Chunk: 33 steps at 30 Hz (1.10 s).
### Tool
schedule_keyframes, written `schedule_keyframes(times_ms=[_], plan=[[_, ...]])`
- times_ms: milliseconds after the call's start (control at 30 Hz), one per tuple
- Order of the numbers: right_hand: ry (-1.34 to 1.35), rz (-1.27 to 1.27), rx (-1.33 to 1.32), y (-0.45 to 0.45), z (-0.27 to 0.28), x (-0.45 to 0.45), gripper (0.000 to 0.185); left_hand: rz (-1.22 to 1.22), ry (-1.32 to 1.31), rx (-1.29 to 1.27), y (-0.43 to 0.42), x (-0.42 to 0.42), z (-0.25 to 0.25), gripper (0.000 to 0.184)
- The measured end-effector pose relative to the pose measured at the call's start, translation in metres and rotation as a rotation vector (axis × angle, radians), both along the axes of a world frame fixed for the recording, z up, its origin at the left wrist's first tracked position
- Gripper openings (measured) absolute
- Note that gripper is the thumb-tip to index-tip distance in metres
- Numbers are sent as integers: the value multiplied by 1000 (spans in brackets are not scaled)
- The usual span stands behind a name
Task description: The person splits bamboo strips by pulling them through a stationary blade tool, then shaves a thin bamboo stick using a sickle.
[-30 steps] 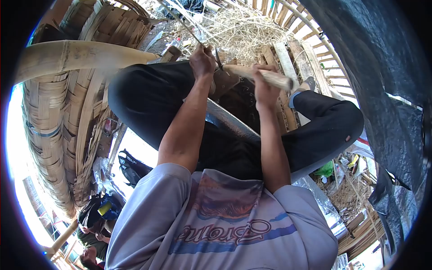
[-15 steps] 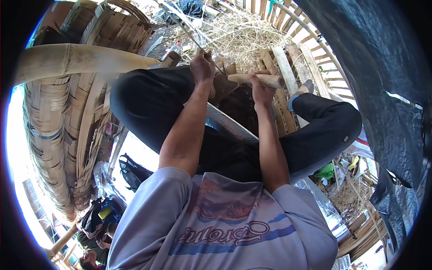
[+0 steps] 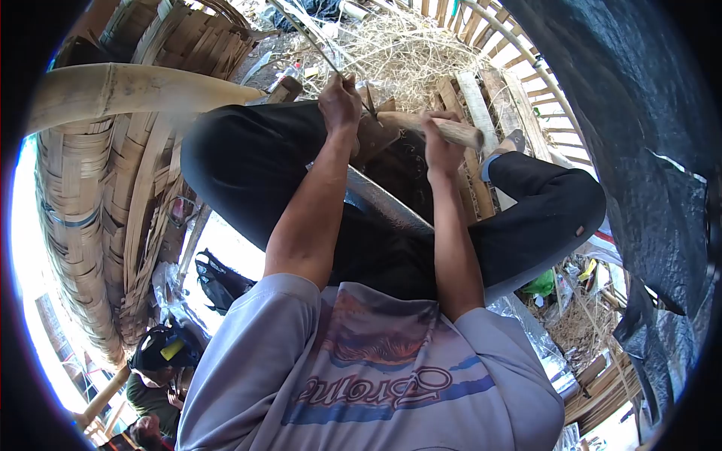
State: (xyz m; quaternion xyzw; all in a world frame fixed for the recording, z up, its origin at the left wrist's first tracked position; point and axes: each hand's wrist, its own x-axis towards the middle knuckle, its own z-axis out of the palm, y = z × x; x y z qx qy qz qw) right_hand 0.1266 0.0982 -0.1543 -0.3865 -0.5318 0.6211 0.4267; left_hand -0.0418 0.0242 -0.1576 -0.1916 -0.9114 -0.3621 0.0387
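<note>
A long thin rod [image 3: 304, 34] runs from the top of the view down to my left hand [image 3: 340, 105], whose fingers are wrapped round its lower end. My right hand [image 3: 444, 144] grips the thick wooden handle [image 3: 466, 135] of a hammer-like tool. The tool's narrow dark metal head [image 3: 371, 104] is at the handle's far end, just right of my left hand. Below the head sits a brownish block [image 3: 376, 139], partly hidden. What the rod's tip touches is too small to make out.
A thick bamboo pole [image 3: 143, 92] and woven bamboo panels [image 3: 79, 225] are on the left. Straw [image 3: 414, 56] and wooden slats [image 3: 477, 105] lie ahead. Black plastic sheeting [image 3: 617, 113] hangs at right. Another person [image 3: 154, 387] in a dark cap is at lower left.
The tool's head rose into view again beside my left hand after being lowered out of sight half a second ago. The other person's capped head has shifted.
</note>
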Motion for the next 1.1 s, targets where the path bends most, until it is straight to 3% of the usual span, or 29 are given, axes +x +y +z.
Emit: schedule_keyframes(times_ms=[100,167,233,300,333,433,467,600,733,833,867,1033,1100], plan=[[-102,81,152,1,-36,-1,15,23,2,-24,4,-3,-2,16],[-68,76,-42,10,-43,0,16,28,-42,-10,3,-5,-5,16],[-107,33,16,8,-12,1,15,18,-26,-6,3,-2,-7,17],[102,11,-52,8,8,-2,14,8,26,-16,2,-3,-7,18],[-57,63,64,10,18,-1,14,19,4,-21,1,-1,-4,19],[-12,49,66,3,-23,-5,13,42,6,-1,-2,-9,-11,19],[-186,91,129,4,-39,-1,12,24,9,32,-2,-10,-12,19],[4,31,-43,19,-24,-3,11,-3,-8,-22,2,-5,-3,19],[-48,17,-76,13,-1,-2,12,-27,34,7,-1,-4,-14,18],[-185,76,111,-1,-47,-1,12,16,-30,-6,2,-7,-6,19],[-68,55,-1,3,-55,-1,13,27,-68,-2,3,-5,-4,19],[-68,61,-35,12,-9,1,14,-14,-3,-44,2,-5,-10,17],[-63,43,91,6,-4,-2,12,7,36,-48,1,-5,-9,18]])
